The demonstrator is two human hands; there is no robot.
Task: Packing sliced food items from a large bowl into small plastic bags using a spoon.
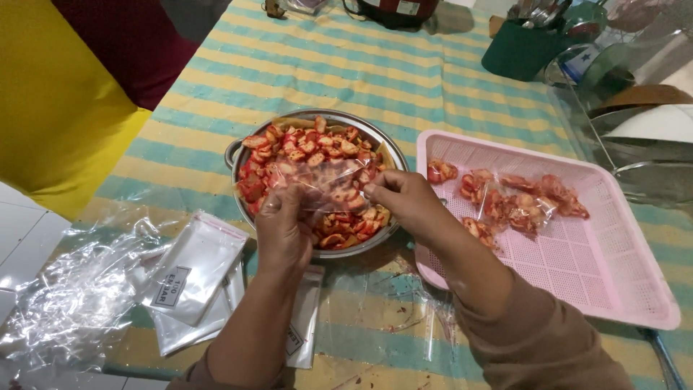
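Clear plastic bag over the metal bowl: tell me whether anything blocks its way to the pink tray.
Nothing visible does. Both hands, left and right, hold the clear plastic bag above the metal bowl; the pink tray adjoins on the right, only its low rim between.

Metal bowl (242, 148) partly behind hands
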